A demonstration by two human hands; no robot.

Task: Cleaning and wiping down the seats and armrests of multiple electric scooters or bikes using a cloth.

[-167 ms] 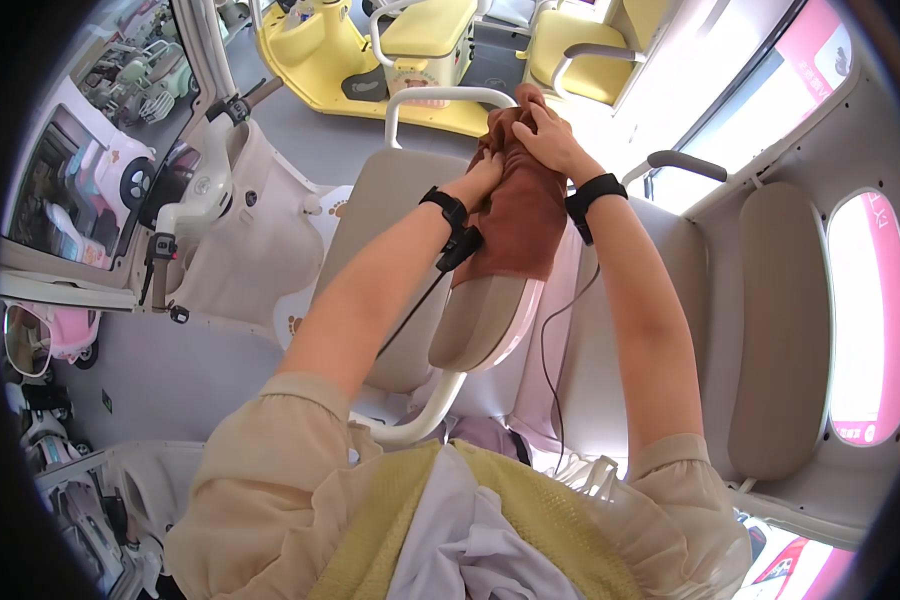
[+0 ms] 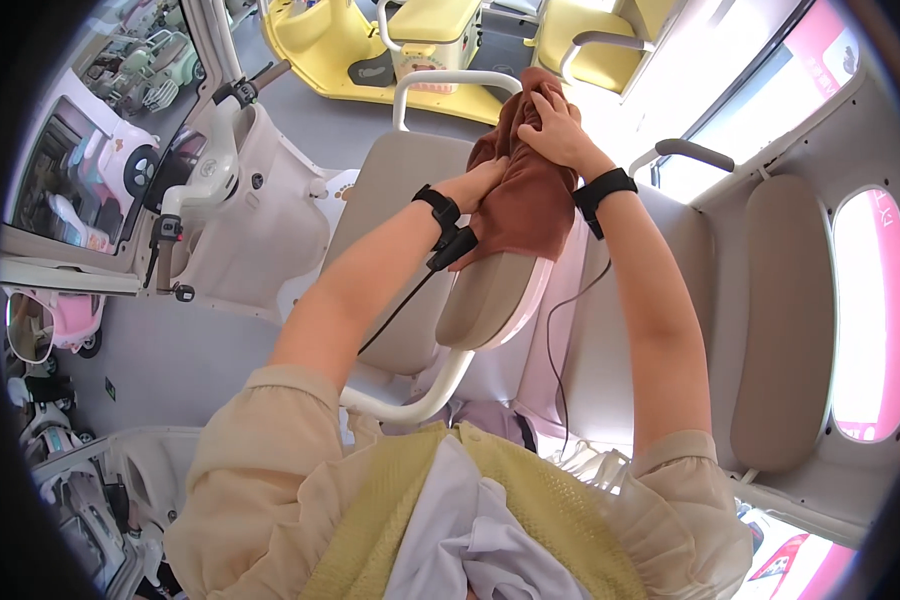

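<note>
A reddish-brown cloth (image 2: 522,215) lies bunched over the far part of a padded beige backrest (image 2: 492,300). On its left side my left hand (image 2: 485,182) has its fingers pushed into the folds, the tips hidden by fabric. Farther up, my right hand (image 2: 560,135) grips the top of the cloth, its fingers bent over the gathered material. Below the cloth, the near end of the backrest shows bare. Both wrists wear black bands, a cable hanging from each.
Left of the backrest is a beige seat cushion (image 2: 395,220), with white handlebars (image 2: 210,165) beyond. A rear bench seat (image 2: 660,290) and armrest (image 2: 695,153) are to the right. A white rail (image 2: 425,400) curves below. Yellow scooters (image 2: 430,25) stand at the far side.
The cloth's near edge has lifted and skewed, and its folds have shifted under my hands. My left hand is sunk deeper in the fabric. The whole view has tilted slightly.
</note>
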